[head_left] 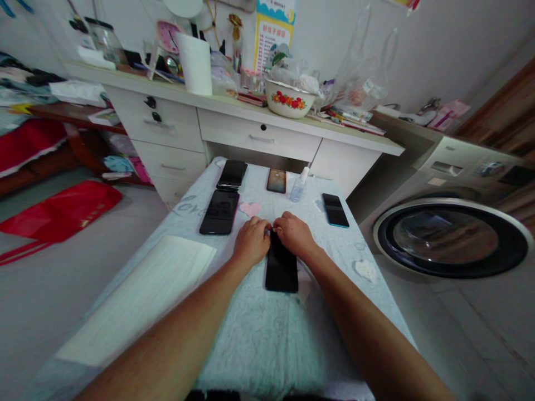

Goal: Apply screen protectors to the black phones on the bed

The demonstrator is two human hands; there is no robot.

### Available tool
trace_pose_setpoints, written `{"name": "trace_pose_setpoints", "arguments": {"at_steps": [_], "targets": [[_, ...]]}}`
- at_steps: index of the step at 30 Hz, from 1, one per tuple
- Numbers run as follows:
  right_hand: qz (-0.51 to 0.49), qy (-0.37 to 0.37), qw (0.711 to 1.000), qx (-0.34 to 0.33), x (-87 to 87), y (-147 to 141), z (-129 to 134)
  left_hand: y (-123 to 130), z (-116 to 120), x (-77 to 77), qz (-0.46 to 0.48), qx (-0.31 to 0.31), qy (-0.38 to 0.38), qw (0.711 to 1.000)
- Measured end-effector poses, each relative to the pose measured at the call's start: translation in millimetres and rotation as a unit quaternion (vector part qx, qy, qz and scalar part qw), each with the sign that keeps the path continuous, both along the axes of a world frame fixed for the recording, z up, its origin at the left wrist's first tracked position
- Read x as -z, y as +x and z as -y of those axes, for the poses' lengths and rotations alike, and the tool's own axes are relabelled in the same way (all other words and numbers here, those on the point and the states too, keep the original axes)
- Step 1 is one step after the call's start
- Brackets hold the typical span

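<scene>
A black phone (pixel 282 271) lies screen up on the cloth-covered table (pixel 259 334), its far end between my hands. My left hand (pixel 253 239) touches its far left corner with curled fingers. From the right, my right hand (pixel 293 231) rests over the far end, fingers bent and pressed together near the left fingertips. Whatever the fingertips pinch is too small to make out. Beyond the hands stand a clear spray bottle (pixel 298 186) and a small brown-gold phone (pixel 276 181). Two dark phones lie at the left, one (pixel 219 212) nearer and one (pixel 232 174) farther.
Another phone (pixel 335 210) lies near the table's right edge. A long pale sheet (pixel 142 298) covers part of the left side. Behind the table is a white drawer desk (pixel 167 125) with a flowered bowl (pixel 290 101); a washing machine (pixel 438 167) stands at the right.
</scene>
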State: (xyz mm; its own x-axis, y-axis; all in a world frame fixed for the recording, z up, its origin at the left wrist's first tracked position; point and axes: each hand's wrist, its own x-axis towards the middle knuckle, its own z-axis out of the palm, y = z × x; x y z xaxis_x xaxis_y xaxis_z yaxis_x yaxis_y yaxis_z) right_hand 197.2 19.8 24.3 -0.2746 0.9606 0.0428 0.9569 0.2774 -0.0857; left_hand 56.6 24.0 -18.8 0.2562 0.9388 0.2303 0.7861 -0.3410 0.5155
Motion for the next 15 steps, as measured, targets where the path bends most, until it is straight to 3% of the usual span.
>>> {"name": "trace_pose_setpoints", "arguments": {"at_steps": [15], "targets": [[-0.025,0.021,0.999,0.002,5.1,-7.5,0.3,-0.2,-1.7,1.1,0.068,-0.016,0.016,0.997]]}}
